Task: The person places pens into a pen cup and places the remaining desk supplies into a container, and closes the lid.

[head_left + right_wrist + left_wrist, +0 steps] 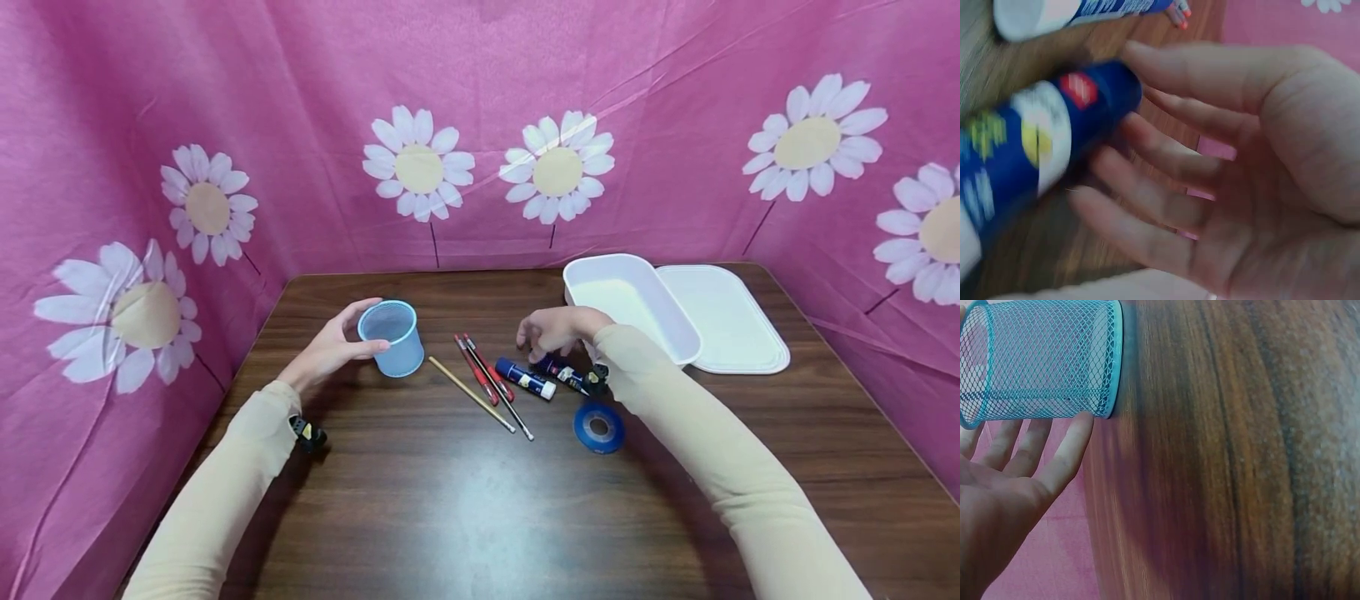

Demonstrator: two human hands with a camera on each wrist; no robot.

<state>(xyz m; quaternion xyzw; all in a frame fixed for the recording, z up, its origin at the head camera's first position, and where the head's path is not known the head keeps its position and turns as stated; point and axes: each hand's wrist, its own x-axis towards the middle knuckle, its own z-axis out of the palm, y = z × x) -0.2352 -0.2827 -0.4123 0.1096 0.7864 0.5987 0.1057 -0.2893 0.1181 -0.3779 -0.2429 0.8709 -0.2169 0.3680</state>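
Observation:
My left hand holds a light-blue mesh pen cup by its side near the rim, the thumb in front and the fingers behind. The cup stands upright on the table, and its mesh wall shows close up in the left wrist view. Over on the right, my right hand has its thumb and fingertips at the blue end of a glue stick, pinching it. A second glue stick with a white end lies just left of that hand.
A gold pencil, red pens and a dark pencil lie mid-table. Nearer me is a blue tape roll. A white tub stands behind my right forearm, with a white lid beside it. A pink flowered cloth hangs behind.

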